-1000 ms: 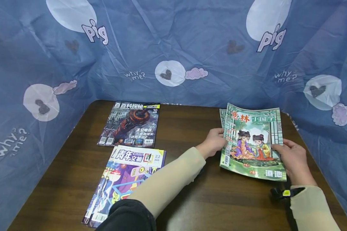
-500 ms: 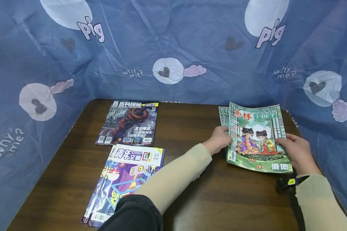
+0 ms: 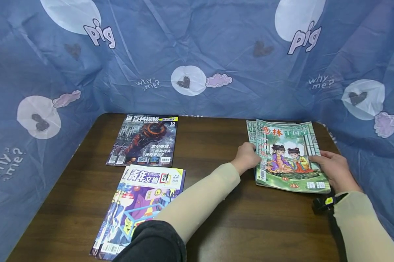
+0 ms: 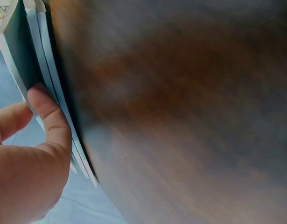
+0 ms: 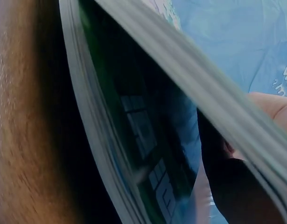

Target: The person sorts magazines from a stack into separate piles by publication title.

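Note:
Both hands hold a green magazine (image 3: 290,156) with two cartoon figures on its cover, at the right side of the table. My left hand (image 3: 247,158) pinches its left edge; in the left wrist view that hand's thumb and finger (image 4: 52,114) bracket the edge. At the right edge my right hand (image 3: 335,169) grips it, thumb on the cover. Beneath lie similar green magazines (image 3: 251,131), showing at the upper left. The right wrist view shows a wedge-shaped gap between the held magazine (image 5: 194,77) and the lower magazine (image 5: 155,186).
A dark science magazine (image 3: 144,140) lies at the back left of the brown wooden table (image 3: 249,225). In front of it several purple-and-white magazines (image 3: 151,178) form a fanned pile, partly hidden by the left sleeve (image 3: 200,198). A blue patterned cloth (image 3: 197,43) hangs behind the table.
The held green magazine has gone down and slightly back over the others, its front edge now lower and farther from me. Both hands have moved with it. The left-side magazines have stayed put.

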Motion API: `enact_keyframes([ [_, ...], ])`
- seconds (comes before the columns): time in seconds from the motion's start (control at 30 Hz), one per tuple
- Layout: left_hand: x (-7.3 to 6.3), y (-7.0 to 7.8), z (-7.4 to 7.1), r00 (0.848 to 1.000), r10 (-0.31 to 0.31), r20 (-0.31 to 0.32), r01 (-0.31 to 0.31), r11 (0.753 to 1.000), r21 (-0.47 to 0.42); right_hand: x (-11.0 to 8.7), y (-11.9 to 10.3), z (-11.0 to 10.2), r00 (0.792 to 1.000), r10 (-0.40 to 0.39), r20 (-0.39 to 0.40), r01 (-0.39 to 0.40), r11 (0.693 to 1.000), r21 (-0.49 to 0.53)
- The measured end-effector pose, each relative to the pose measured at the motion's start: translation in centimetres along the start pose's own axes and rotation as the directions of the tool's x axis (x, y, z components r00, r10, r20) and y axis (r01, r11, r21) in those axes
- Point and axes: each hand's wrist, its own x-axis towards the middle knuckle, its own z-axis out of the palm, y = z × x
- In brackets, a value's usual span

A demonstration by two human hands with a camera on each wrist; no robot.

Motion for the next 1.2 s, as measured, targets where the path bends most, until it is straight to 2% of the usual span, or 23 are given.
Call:
enact_keyframes([
  [0.17,0.0,-0.2,0.1,1.000,-0.016,0.003,0.016,1.000,0.002,0.4,0.3,0.1,1.000,0.013,-0.015,-0.013,0.998,-0.065],
  [0.27,0.0,-0.1,0.1,1.000,-0.005,0.009,0.004,0.999,0.040,0.4,0.3,0.1,0.999,-0.005,-0.037,0.001,0.995,-0.103],
  [0.37,0.2,-0.2,0.1,1.000,0.007,0.024,-0.008,0.997,0.077,0.2,0.4,0.2,0.997,-0.015,-0.071,0.009,0.995,-0.095],
  [0.7,0.0,-1.2,-0.4,0.999,0.023,0.050,-0.022,1.000,-0.007,-1.3,-0.2,1.0,0.984,-0.033,-0.172,0.022,0.998,-0.064],
  [0.9,-0.8,-1.7,-1.5,0.998,0.057,0.011,-0.056,0.997,-0.051,-2.4,-0.8,1.4,0.973,-0.089,-0.212,0.077,0.995,-0.066],
  [1.07,-1.6,-2.1,-2.9,0.997,0.077,-0.025,-0.080,0.987,-0.141,-3.1,-1.4,1.8,0.975,-0.089,-0.204,0.082,0.996,-0.046],
  [1.2,-2.1,-2.2,-4.1,0.990,0.112,-0.083,-0.125,0.979,-0.164,-3.8,-2.1,2.5,0.974,-0.083,-0.212,0.084,0.996,-0.002],
])
